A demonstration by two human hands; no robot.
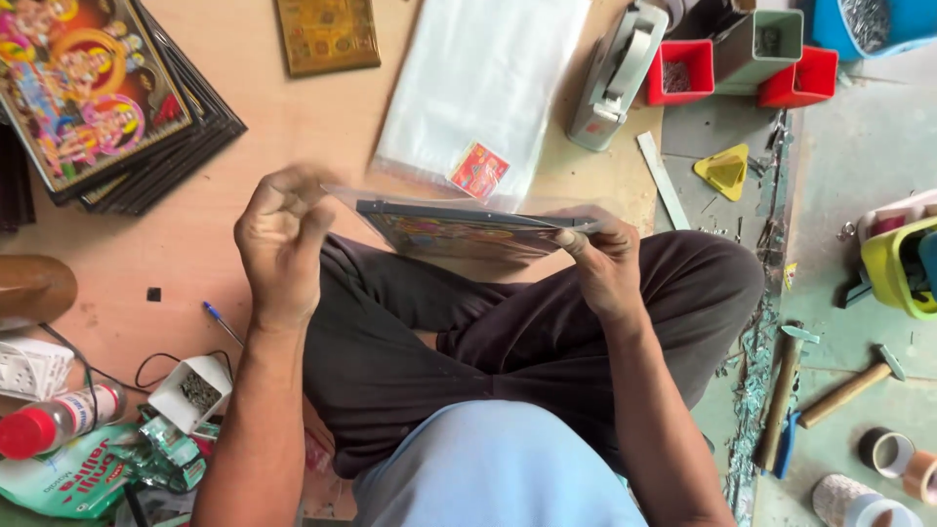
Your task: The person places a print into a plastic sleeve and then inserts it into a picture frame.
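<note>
frame (467,226) long axis left-right over my lap | right grip (603,256) pinches its right end | left grip (280,239) clenched on bag (342,200) edge at its left end

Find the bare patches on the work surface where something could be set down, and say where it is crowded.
Bare board lies between the stack of framed pictures and the clear plastic bags, and left of the left hand. Crowded: the bottom-left clutter around the bottle, and the right side by the hammer.
</note>
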